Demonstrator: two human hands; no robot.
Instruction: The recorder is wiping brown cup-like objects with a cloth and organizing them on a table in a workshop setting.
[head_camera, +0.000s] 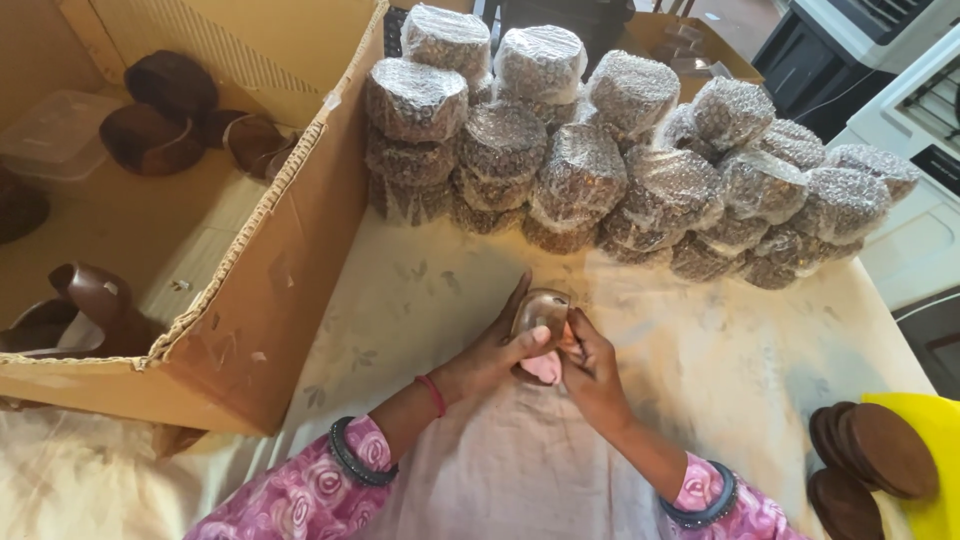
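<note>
Both hands together over the cloth-covered worktop (700, 350), clamped on one small glossy brown rounded wooden piece (541, 308). Left hand (500, 345) cups it from its side, right hand (590, 365) presses a pink cloth pad (543, 368) underneath. Piece sits btwn the hands, equally near both; long axis unclear.

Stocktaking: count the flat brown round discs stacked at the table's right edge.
3 flat brown round discs show: two overlapping on top beside the yellow cloth, one lower at the frame's bottom edge; more may be hidden underneath.

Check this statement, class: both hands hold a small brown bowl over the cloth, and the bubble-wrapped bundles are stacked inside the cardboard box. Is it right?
Not quite. The head view shows the bubble-wrapped bundles stacked on the table beside the cardboard box, not inside it. The rest holds: left hand and right hand hold the brown bowl.
</note>
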